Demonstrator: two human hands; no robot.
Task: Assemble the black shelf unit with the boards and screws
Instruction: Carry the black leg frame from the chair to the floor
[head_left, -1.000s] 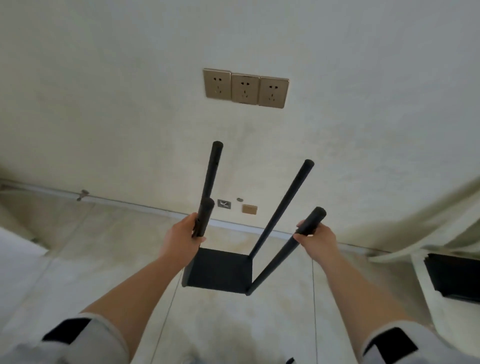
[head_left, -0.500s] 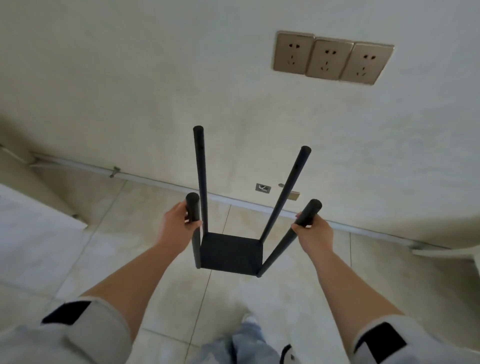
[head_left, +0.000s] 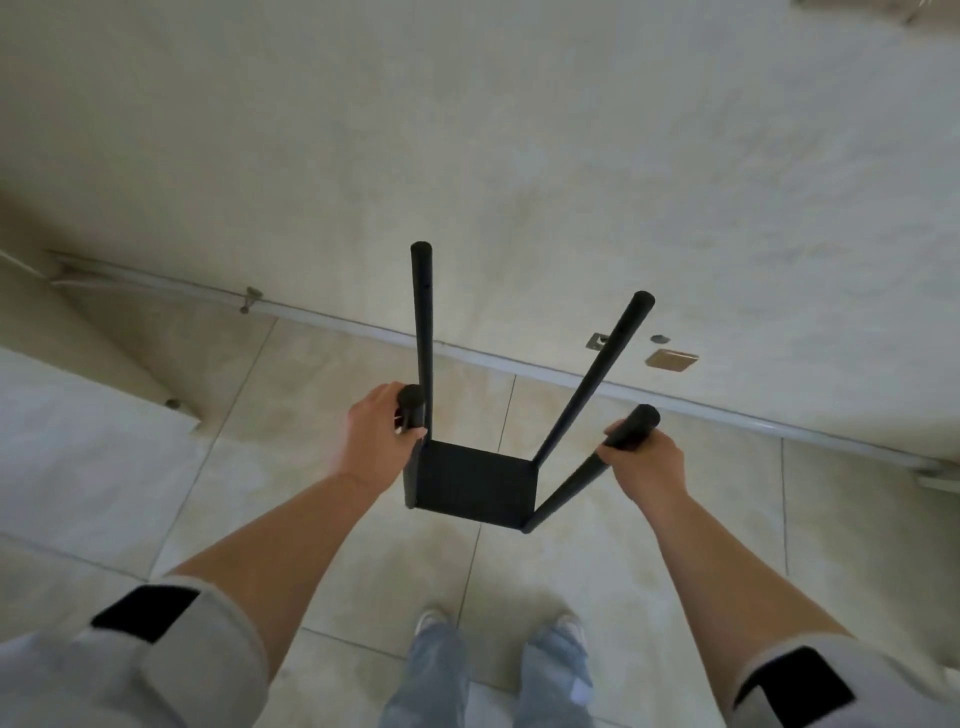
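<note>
Two bare forearms reach forward from rolled grey sleeves (head_left: 171, 670), above jeans and pale shoes (head_left: 431, 621) on the tiled floor (head_left: 260, 395). The left hand (head_left: 376, 434) curls its fingers round the top of the near-left post (head_left: 412, 410); the right hand (head_left: 647, 462) grips the near-right post (head_left: 631, 428) just under its cap. Between the hands stands the black shelf unit (head_left: 475, 480), its one square board low down, four posts rising and splaying outward. Beyond it a grey pipe (head_left: 337, 319) runs along the foot of the pale wall (head_left: 467, 130), with a small brass plate (head_left: 671, 359) just above.
</note>
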